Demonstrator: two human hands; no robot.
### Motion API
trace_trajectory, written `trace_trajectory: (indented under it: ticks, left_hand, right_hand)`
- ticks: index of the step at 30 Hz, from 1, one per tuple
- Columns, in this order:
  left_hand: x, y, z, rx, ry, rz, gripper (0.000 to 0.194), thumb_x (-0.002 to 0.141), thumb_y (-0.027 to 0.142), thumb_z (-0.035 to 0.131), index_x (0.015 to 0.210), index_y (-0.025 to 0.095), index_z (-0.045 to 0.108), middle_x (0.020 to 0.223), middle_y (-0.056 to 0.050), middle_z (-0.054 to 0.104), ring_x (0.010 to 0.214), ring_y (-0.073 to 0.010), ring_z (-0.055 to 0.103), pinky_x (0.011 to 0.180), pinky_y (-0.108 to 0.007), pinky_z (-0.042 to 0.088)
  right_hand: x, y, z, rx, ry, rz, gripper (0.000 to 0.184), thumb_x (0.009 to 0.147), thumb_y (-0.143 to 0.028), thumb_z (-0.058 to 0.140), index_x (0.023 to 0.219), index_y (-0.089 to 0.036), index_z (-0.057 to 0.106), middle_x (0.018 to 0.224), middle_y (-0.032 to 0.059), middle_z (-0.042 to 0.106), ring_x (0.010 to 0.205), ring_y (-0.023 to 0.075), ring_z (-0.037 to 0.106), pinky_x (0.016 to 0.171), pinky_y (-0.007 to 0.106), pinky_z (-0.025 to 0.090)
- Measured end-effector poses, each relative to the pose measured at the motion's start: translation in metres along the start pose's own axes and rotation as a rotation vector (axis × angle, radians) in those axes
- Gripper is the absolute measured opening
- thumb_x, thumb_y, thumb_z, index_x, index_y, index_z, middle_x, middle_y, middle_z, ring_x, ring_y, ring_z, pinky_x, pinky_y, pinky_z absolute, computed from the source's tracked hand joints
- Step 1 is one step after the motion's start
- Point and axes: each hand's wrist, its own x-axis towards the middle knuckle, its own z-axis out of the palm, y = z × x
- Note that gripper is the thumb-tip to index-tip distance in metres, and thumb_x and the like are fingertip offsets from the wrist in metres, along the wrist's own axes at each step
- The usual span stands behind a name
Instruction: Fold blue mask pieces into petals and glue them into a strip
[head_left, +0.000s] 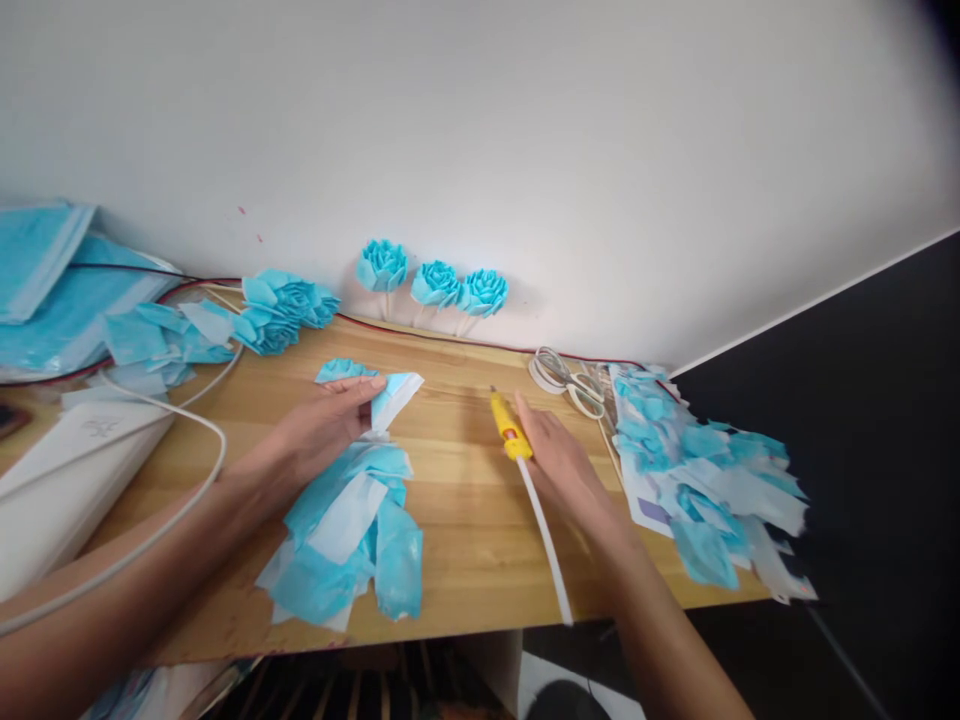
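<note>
Between its thumb and fingers, my left hand [345, 405] pinches a folded blue-and-white sheet piece [395, 400]. A partly made blue flower [343, 370] shows just past those fingers; whether they also hold it I cannot tell. My right hand [551, 445] is closed around a yellow glue gun [510, 430], its nozzle pointing up and away. From the gun's back end a long white glue stick [546, 550] runs toward the table's front edge. Below my left hand lies a loose pile of blue and white sheet pieces [352, 540].
Three blue flowers on sticks [436, 285] lean at the wall. More finished flowers [281, 305] lie left, near packed blue sheets [67, 290]. Scissors [581, 388] and a tape roll [547, 370] sit back right, beside a scrap heap [705, 480]. A white cable [217, 450] crosses my left forearm.
</note>
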Motion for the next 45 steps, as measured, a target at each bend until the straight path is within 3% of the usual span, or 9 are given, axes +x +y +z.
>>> trace_trajectory:
  ticks: [3, 6, 12, 15, 19, 25, 32, 39, 45]
  left_hand:
    - [-0.001, 0.0, 0.0, 0.065, -0.018, -0.003, 0.018, 0.069, 0.029, 0.082, 0.071, 0.016, 0.07, 0.068, -0.001, 0.068, 0.061, -0.013, 0.059, 0.055, -0.023, 0.047]
    - [0.0, -0.002, -0.004, 0.196, -0.029, 0.028, 0.024, 0.072, 0.038, 0.079, 0.069, 0.017, 0.068, 0.064, 0.0, 0.063, 0.056, -0.0119, 0.053, 0.052, -0.023, 0.041]
    - [0.0, -0.004, -0.007, 0.581, 0.032, 0.238, 0.033, 0.076, 0.043, 0.072, 0.058, 0.018, 0.063, 0.061, 0.002, 0.057, 0.061, -0.0124, 0.049, 0.058, -0.023, 0.038]
    - [-0.005, -0.001, -0.002, 0.652, 0.044, 0.265, 0.028, 0.075, 0.041, 0.072, 0.061, 0.018, 0.066, 0.062, 0.001, 0.057, 0.061, -0.0133, 0.049, 0.056, -0.023, 0.036]
    - [-0.008, 0.001, 0.002, 0.689, 0.008, 0.349, 0.021, 0.075, 0.037, 0.073, 0.065, 0.018, 0.071, 0.06, 0.002, 0.056, 0.059, -0.0122, 0.047, 0.056, -0.023, 0.034]
    - [-0.008, 0.0, 0.004, 0.635, 0.02, 0.349, 0.016, 0.073, 0.034, 0.075, 0.072, 0.018, 0.075, 0.065, 0.001, 0.061, 0.061, -0.0131, 0.049, 0.057, -0.023, 0.036]
    - [-0.006, -0.006, -0.001, 0.733, -0.038, 0.289, 0.025, 0.076, 0.038, 0.072, 0.065, 0.016, 0.067, 0.057, 0.004, 0.048, 0.054, -0.0098, 0.04, 0.05, -0.022, 0.028]
    - [-0.004, -0.007, -0.002, 0.698, -0.023, 0.276, 0.019, 0.074, 0.035, 0.071, 0.068, 0.017, 0.07, 0.058, 0.003, 0.052, 0.053, -0.0104, 0.042, 0.048, -0.022, 0.028]
    - [-0.006, -0.007, 0.002, 0.719, -0.011, 0.277, 0.02, 0.073, 0.034, 0.073, 0.063, 0.017, 0.069, 0.056, 0.003, 0.05, 0.054, -0.0107, 0.041, 0.048, -0.022, 0.028]
  right_hand:
    - [-0.009, 0.033, -0.003, -0.018, -0.176, 0.103, 0.074, 0.088, -0.023, 0.056, 0.154, -0.014, 0.024, 0.121, 0.0196, 0.065, 0.109, 0.0354, 0.062, 0.091, 0.054, 0.051]
    - [-0.01, 0.043, -0.019, 0.083, -0.279, 0.12, 0.069, 0.085, -0.025, 0.06, 0.15, -0.02, 0.036, 0.129, 0.0154, 0.064, 0.119, 0.0337, 0.06, 0.1, 0.054, 0.048]
    - [0.03, -0.022, -0.04, 0.586, -0.083, 0.075, 0.058, 0.094, -0.036, 0.053, 0.149, -0.031, 0.038, 0.143, 0.0076, 0.056, 0.132, 0.0249, 0.052, 0.112, 0.047, 0.039]
    - [0.059, -0.059, -0.029, 0.789, 0.0, 0.02, 0.057, 0.092, -0.036, 0.056, 0.147, -0.029, 0.041, 0.137, 0.0073, 0.06, 0.128, 0.0213, 0.055, 0.11, 0.042, 0.04]
    - [0.082, -0.083, -0.007, 0.914, 0.023, 0.05, 0.053, 0.085, -0.032, 0.063, 0.137, -0.025, 0.053, 0.114, 0.0044, 0.067, 0.108, 0.0172, 0.062, 0.1, 0.036, 0.046]
    - [0.087, -0.091, 0.011, 1.067, 0.057, 0.143, 0.048, 0.081, -0.021, 0.058, 0.129, -0.023, 0.057, 0.085, -0.0027, 0.058, 0.08, 0.0115, 0.059, 0.08, 0.028, 0.048]
    - [0.084, -0.09, 0.017, 1.131, 0.083, 0.149, 0.049, 0.08, -0.021, 0.06, 0.128, -0.023, 0.056, 0.084, -0.0035, 0.057, 0.081, 0.0108, 0.059, 0.08, 0.026, 0.046]
    - [0.083, -0.081, 0.012, 1.305, 0.09, 0.225, 0.047, 0.089, -0.035, 0.055, 0.133, -0.019, 0.052, 0.092, 0.0029, 0.068, 0.09, 0.0144, 0.063, 0.088, 0.03, 0.048]
    - [0.081, -0.082, 0.021, 1.251, 0.085, 0.201, 0.047, 0.083, -0.035, 0.065, 0.129, -0.023, 0.058, 0.084, -0.0018, 0.062, 0.077, 0.0116, 0.058, 0.075, 0.026, 0.048]
